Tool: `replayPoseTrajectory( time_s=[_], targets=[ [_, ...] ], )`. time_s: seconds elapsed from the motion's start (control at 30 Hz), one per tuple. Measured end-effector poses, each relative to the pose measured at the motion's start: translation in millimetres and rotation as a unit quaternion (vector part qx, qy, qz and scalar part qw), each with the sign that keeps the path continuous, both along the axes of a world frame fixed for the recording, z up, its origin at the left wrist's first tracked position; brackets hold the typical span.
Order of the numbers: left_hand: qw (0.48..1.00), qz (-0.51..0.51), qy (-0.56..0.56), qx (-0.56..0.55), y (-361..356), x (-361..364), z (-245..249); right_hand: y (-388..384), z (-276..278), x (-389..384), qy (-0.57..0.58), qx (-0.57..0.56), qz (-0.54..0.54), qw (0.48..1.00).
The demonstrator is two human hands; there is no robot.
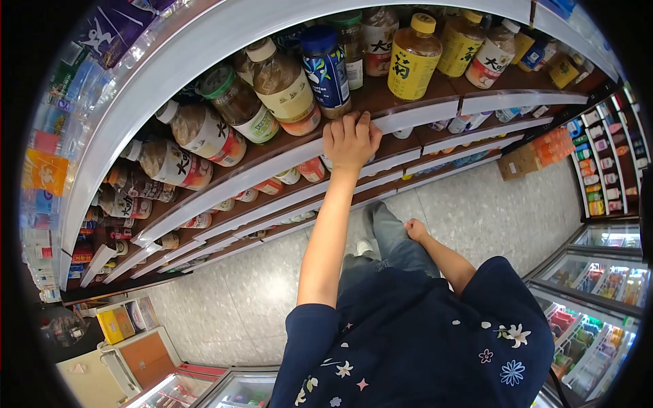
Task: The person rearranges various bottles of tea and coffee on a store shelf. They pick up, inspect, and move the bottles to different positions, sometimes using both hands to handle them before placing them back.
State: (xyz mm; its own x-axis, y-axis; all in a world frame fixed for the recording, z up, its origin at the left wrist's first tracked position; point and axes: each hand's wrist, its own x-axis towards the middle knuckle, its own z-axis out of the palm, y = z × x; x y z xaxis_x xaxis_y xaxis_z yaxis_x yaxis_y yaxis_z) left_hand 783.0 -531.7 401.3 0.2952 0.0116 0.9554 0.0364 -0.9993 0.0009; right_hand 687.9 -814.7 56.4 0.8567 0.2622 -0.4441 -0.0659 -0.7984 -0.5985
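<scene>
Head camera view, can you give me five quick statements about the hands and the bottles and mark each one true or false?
1. The left hand is at the front edge of a shelf. True.
2. The right hand is lifting a bottle. False: the right hand is down by the jeans, with no bottle visible in it.
3. A blue-capped jar stands just beyond the left hand. True.
4. The yellow-capped bottles stand left of that jar. False: the yellow-capped bottles stand to its right.
5. A green-capped jar stands left of the blue-capped one. True.

Lower jars (311,170) partly hidden by shelf edge (418,117); shirt (422,340) cut off
</scene>
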Motion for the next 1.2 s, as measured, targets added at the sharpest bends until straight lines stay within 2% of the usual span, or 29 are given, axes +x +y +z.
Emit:
replayPoseTrajectory(
  time_s=[0.03,0.17,0.23,0.33,0.43,0.57,0.87,1.0,1.1,1.2],
  targets=[
    [1.000,0.000,0.002,-0.001,0,0,0,-6,-2,-1,-0.005,0.001,-0.028,1.000],
    [1.000,-0.008,0.012,-0.005,0,-2,1,-22,-4,0,0.055,0.012,-0.016,0.998],
    [1.000,-0.012,0.014,-0.008,0,-2,1,-26,50,-3,0.116,0.012,-0.011,0.993],
    [1.000,-0.014,0.017,-0.012,-1,-3,2,-33,116,-11,0.135,-0.009,0.022,0.991],
    [1.000,-0.012,0.025,-0.005,0,-5,2,-41,161,-16,0.037,-0.061,0.121,0.990],
    [1.000,-0.003,0.010,0.003,-1,-3,2,-59,156,-13,0.021,-0.084,0.087,0.992],
    [0.999,0.016,0.022,-0.037,-6,-4,-3,-116,146,56,0.021,-0.169,0.261,0.950],
    [0.998,0.027,0.025,-0.046,-8,-5,-5,-136,153,93,0.017,-0.067,0.210,0.975],
    [0.998,0.035,0.032,-0.052,-8,-5,-3,-143,149,118,0.085,-0.004,0.172,0.981],
    [0.995,0.056,0.031,-0.070,-20,-5,6,-144,154,137,0.027,-0.033,0.252,0.967]
  ],
)
